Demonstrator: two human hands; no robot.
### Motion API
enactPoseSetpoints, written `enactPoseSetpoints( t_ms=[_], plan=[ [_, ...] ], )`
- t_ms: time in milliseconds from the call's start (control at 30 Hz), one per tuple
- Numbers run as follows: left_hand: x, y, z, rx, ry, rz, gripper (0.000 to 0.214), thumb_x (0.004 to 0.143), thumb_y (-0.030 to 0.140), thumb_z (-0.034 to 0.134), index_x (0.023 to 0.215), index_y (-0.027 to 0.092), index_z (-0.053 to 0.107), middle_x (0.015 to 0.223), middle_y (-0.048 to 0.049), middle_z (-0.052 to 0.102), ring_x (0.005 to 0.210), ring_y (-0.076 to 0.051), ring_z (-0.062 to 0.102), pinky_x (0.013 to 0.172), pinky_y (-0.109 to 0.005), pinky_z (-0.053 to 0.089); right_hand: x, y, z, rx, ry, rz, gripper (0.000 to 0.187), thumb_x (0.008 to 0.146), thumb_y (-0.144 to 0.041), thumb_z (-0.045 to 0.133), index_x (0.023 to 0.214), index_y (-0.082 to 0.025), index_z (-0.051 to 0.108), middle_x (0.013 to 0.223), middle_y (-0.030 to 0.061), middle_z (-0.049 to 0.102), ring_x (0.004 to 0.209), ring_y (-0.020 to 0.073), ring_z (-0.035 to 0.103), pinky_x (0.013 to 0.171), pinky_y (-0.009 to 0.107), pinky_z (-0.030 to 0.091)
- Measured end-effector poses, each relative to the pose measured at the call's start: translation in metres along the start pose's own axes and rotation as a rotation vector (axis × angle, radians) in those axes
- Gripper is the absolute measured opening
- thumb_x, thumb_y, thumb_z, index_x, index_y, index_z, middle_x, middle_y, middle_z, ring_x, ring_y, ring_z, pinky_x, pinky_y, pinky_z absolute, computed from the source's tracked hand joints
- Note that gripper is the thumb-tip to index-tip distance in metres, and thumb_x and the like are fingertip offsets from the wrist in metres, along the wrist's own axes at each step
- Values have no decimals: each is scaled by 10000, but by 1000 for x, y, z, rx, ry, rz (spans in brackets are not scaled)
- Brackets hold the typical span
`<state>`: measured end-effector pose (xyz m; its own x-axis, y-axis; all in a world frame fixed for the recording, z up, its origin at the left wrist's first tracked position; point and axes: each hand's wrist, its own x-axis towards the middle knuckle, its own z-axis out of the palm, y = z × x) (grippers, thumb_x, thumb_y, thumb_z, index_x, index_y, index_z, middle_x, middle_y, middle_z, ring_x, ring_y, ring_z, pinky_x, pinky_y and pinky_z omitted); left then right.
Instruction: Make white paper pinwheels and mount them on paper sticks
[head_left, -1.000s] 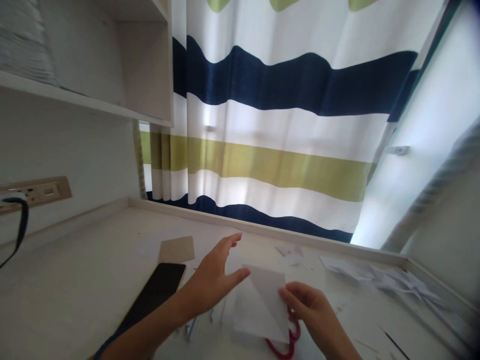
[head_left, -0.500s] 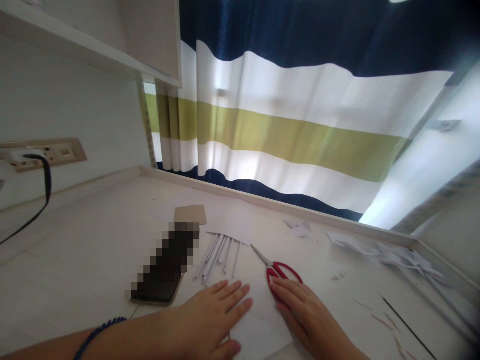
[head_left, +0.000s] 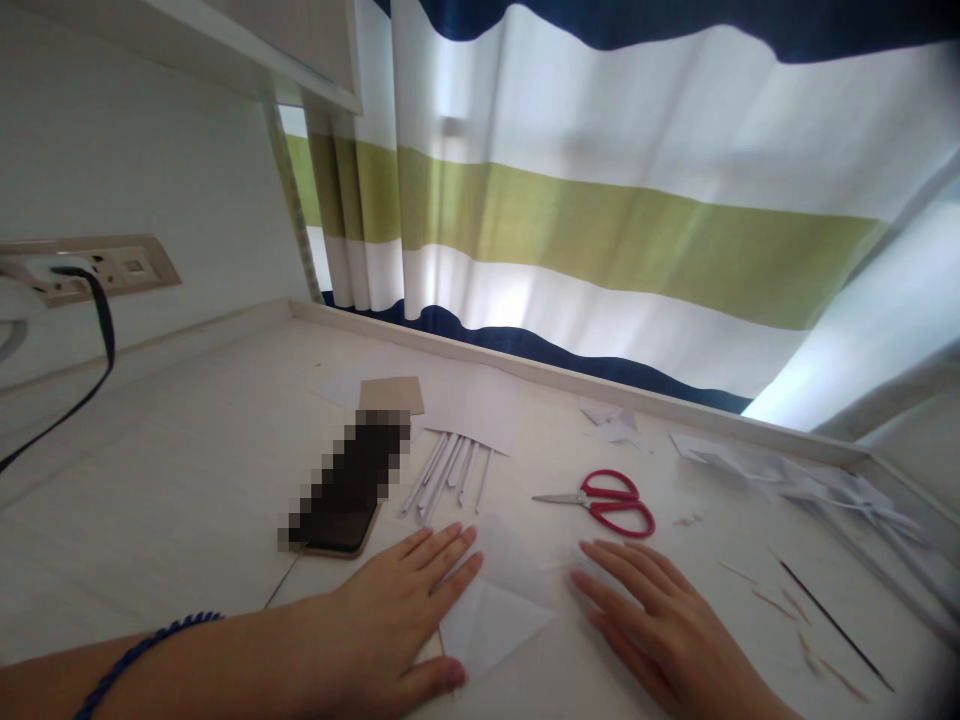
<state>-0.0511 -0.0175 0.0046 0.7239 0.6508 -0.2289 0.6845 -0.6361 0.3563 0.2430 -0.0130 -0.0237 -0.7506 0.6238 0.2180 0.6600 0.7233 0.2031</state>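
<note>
My left hand point(head_left: 420, 605) lies flat with fingers stretched, pressing on the left side of a folded white sheet of paper point(head_left: 499, 615). To the right of that sheet, my right hand point(head_left: 652, 620) hovers or rests near the tabletop, fingers apart and holding nothing; whether it touches the table I cannot tell. Just beyond its fingertips lie red-handled scissors point(head_left: 596, 500), blades pointing left. Several rolled paper sticks point(head_left: 446, 475) sit past my left fingertips, their far ends tucked under a white paper sheet point(head_left: 480, 405).
A phone point(head_left: 345, 490), partly pixelated, lies left of the paper sticks, near a brown card point(head_left: 392, 396). Paper scraps point(head_left: 611, 422) and folded paper pieces point(head_left: 810, 490) lie at the back right. A thin black stick point(head_left: 836, 625) and wooden slivers are at right. A curtain point(head_left: 525, 210) hangs behind.
My right hand has let go of the scissors and moved right. The scissors now lie farther from the paper, turned so their blades point left. My left hand stays on the paper.
</note>
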Motion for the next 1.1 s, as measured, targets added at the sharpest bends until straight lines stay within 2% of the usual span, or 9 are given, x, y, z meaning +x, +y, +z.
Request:
enactPoseSetpoints(
  t_ms=[200,300,433,533,633,733,833,1000,1100],
  plan=[
    [6,6,1,9,47,-5,613,804,520,322,1313,186,249,1373,-136,233,1253,-292,210,985,-439,238,-13,-3,2,5,11,50,277,822,-227,452,1071,-186,565,1032,70,645,901,230,589,806,405,428],
    [8,9,-3,15,50,-12,614,798,544,297,1293,180,308,1353,-154,285,1234,-312,253,965,-462,264,-31,9,4,-112,44,211,250,837,-241,424,957,-143,620,844,92,685,737,234,610,750,418,419],
    [12,15,-12,13,65,7,739,741,623,311,1295,134,301,1350,-189,271,1228,-339,249,951,-473,283,-33,24,0,-226,-7,387,248,818,-241,444,913,-107,629,878,149,651,753,289,576,686,444,419],
    [20,22,-20,56,123,57,769,738,633,298,1303,112,275,1379,-188,187,1253,-330,179,976,-459,247,-11,38,-4,-183,-67,365,255,789,-122,436,984,-100,599,916,154,632,772,281,561,668,412,437],
    [31,24,-22,89,158,118,643,805,543,275,1286,118,313,1367,-177,244,1250,-298,214,991,-428,237,15,57,-4,-117,-136,320,395,719,22,407,1062,-108,554,1025,151,601,886,285,531,735,404,425],
    [38,20,-18,121,170,219,493,852,388,308,1255,108,358,1340,-164,321,1242,-254,256,1007,-370,224,33,73,-1,15,-225,250,308,745,-60,457,993,-192,585,951,75,639,841,223,560,740,328,434],
    [41,14,-10,146,138,290,440,843,309,377,1237,113,377,1313,-150,376,1219,-235,310,1003,-332,234,39,81,1,112,-279,271,242,743,-116,476,932,-204,599,856,63,649,761,204,582,691,302,436],
    [48,4,5,178,155,279,564,767,444,480,1221,122,384,1264,-172,429,1140,-275,405,929,-362,325,33,78,-3,228,-292,437,95,670,-180,522,735,-180,591,690,67,615,596,209,569,528,292,398],
    [56,3,10,193,190,257,679,689,561,487,1205,129,400,1226,-183,455,1083,-310,441,866,-403,366,23,67,-14,375,-280,554,128,683,-255,532,783,-179,560,664,57,610,543,190,559,464,272,390]
  ],
)
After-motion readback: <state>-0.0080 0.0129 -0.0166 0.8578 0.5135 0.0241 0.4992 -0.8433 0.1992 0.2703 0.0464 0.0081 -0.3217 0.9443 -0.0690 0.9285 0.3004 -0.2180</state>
